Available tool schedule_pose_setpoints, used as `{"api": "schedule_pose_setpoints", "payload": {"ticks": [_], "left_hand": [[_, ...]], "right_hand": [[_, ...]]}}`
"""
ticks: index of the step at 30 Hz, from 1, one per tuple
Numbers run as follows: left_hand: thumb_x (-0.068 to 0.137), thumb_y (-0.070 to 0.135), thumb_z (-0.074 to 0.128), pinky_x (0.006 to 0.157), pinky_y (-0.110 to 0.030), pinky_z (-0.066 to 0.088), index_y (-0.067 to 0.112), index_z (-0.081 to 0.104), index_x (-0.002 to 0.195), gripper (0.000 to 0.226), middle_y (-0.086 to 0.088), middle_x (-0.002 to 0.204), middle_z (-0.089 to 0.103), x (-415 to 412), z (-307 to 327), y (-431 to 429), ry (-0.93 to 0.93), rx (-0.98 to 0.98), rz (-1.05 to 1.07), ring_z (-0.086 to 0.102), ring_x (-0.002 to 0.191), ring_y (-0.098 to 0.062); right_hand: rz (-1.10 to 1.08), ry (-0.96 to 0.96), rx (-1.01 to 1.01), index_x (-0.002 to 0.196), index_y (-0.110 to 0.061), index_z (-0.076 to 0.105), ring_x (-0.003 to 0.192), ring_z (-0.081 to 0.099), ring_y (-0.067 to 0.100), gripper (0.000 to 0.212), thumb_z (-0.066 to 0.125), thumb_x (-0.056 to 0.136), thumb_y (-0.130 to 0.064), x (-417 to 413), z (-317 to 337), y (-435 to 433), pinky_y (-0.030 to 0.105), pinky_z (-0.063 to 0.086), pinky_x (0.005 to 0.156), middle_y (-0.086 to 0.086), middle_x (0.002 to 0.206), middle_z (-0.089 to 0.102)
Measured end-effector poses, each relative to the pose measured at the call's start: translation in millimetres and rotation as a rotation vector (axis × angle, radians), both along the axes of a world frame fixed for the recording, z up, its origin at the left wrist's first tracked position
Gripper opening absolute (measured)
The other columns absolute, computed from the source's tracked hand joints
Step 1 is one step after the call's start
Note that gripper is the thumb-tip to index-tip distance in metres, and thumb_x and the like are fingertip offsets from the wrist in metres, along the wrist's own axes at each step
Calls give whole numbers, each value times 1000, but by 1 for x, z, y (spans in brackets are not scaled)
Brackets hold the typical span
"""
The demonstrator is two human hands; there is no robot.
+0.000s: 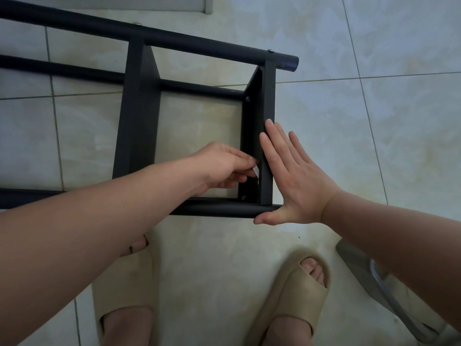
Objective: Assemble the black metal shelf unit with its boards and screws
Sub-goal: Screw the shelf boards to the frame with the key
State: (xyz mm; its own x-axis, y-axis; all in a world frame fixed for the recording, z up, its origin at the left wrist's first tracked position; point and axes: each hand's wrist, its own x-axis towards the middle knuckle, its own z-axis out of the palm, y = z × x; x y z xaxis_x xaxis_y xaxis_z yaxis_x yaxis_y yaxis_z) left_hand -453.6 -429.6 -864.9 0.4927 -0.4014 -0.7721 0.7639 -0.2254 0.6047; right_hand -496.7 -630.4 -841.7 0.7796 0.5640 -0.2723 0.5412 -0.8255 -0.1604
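Black shelf frame [199,43] lies on its side on tiled floor [361,116], ahead of both hands. Right hand [296,181] is flat, fingers straight and together, pressed on the outer face of the end board [269,96], with its thumb along the near tube [219,211]. Left hand [219,168], just left of the right hand's fingers, pinches a small silvery piece [255,171] against the board's inner face; what it is cannot be made out. Screw head [244,197] sits just below the left fingertips. Second board [139,116] is further left. Beige slippers [294,295] are below the hands.
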Motion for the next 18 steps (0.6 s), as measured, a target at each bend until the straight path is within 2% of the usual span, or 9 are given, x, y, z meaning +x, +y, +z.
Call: {"api": "schedule_pose_setpoints", "payload": {"ticks": [12, 18], "left_hand": [[94, 30, 69, 72, -26, 50, 22, 72, 96, 8, 4, 86, 78, -3, 0, 3, -15, 22, -70, 69, 70, -4], [96, 26, 66, 77, -26, 52, 18, 68, 94, 8, 3, 85, 78, 0, 5, 2, 55, -12, -99, 70, 70, -6]], "right_hand": [[-1, -4, 10, 159, 4, 1, 156, -6, 38, 139, 41, 71, -96, 0, 0, 1, 59, 9, 125, 23, 167, -7], [1, -6, 2, 159, 4, 1, 156, -5, 38, 140, 42, 70, -96, 0, -1, 0, 58, 8, 125, 23, 167, -7]]}}
